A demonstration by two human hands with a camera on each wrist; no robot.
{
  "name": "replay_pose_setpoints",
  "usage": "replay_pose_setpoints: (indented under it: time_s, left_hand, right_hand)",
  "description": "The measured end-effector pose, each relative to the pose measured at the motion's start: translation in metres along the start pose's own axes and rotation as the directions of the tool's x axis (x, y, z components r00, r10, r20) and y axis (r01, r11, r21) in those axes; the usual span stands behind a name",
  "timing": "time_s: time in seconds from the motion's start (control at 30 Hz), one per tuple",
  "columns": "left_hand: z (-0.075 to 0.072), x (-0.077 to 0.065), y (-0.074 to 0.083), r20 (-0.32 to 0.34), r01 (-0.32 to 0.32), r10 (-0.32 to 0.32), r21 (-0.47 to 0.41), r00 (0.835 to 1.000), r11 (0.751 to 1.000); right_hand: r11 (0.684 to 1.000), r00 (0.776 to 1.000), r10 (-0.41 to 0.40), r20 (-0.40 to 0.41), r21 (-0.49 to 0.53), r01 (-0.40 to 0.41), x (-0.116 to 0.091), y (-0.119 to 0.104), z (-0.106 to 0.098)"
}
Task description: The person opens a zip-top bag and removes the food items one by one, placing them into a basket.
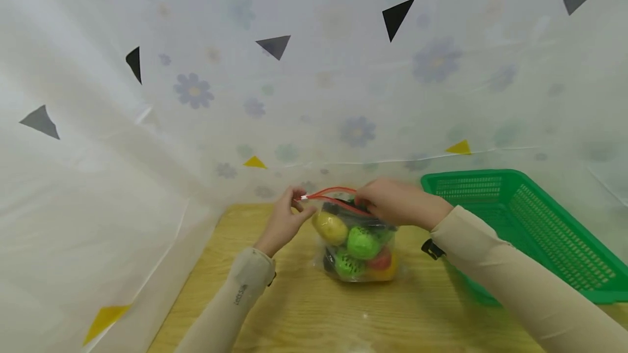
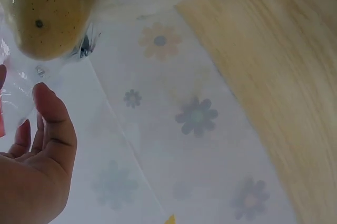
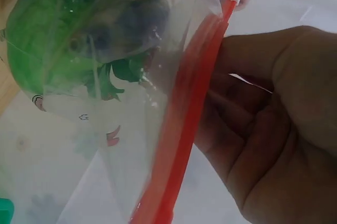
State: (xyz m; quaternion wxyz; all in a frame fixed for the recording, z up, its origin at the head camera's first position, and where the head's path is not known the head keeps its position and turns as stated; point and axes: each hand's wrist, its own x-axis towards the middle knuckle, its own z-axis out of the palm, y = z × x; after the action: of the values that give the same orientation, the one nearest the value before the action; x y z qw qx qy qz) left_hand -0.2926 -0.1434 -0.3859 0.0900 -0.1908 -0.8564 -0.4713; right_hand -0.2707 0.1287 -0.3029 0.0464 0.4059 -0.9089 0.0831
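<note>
Red zip [image 3: 192, 103] sits pinched in the right fingers [image 1: 367, 196], slider [image 1: 303, 197] beside left fingers [image 1: 290, 196] whose grip I can't tell; sealing the bag [image 3: 132, 109] seems underway, wanting a rightward slide.

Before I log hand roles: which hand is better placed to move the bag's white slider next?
Left, probably: the left hand is at the white slider, on one end of the red zip. The right hand is farther along the mouth of the bag.
</note>
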Motion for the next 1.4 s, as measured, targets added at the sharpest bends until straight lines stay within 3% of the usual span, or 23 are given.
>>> replay_pose_setpoints:
  time_s: [0.1, 0.27, 0.43, 0.67, 0.77, 0.87, 1.03, 1.1, 1.4]
  left_hand:
    - [0.002, -0.004, -0.003, 0.018, 0.058, -0.057, -0.064, 0.998, 0.996]
    - [0.004, -0.016, 0.008, 0.158, 0.148, -0.127, -0.131, 0.979, 0.98]
    - [0.015, -0.022, -0.001, 0.278, 0.157, -0.105, -0.171, 0.955, 0.973]
    - [0.032, -0.016, -0.026, 0.268, 0.145, -0.08, -0.231, 0.96, 0.962]
    - [0.033, -0.017, -0.026, 0.272, 0.134, -0.066, -0.243, 0.96, 0.961]
    - [0.028, -0.02, -0.011, 0.279, 0.115, -0.05, -0.222, 0.959, 0.968]
    - [0.035, -0.018, -0.013, 0.256, 0.104, -0.065, -0.146, 0.965, 0.984]
    - [0.039, -0.016, -0.021, 0.251, 0.113, -0.074, -0.146, 0.965, 0.983]
    - [0.042, -0.017, -0.023, 0.265, 0.142, -0.082, -0.216, 0.961, 0.966]
  right_hand:
    - [1.0, 0.999, -0.004, 0.052, -0.017, 0.005, 0.002, -0.003, 0.002]
    - [0.999, 0.992, -0.003, 0.123, -0.051, 0.009, 0.002, -0.005, 0.005]
    - [0.998, 0.988, 0.025, 0.154, -0.052, -0.017, 0.0, -0.007, 0.006]
    - [0.989, 0.984, 0.066, 0.165, -0.141, -0.042, 0.001, -0.008, 0.011]
    - [0.986, 0.984, 0.069, 0.166, -0.161, -0.042, 0.001, -0.009, 0.013]
    - [0.989, 0.987, 0.053, 0.154, -0.145, -0.03, 0.001, -0.006, 0.015]
    - [0.998, 0.995, 0.005, 0.097, -0.068, 0.002, 0.0, 0.0, 0.016]
    - [0.999, 0.998, -0.007, 0.068, -0.05, 0.011, 0.0, 0.002, 0.014]
    - [0.999, 0.999, 0.018, -0.039, -0.049, -0.02, -0.014, -0.001, -0.02]
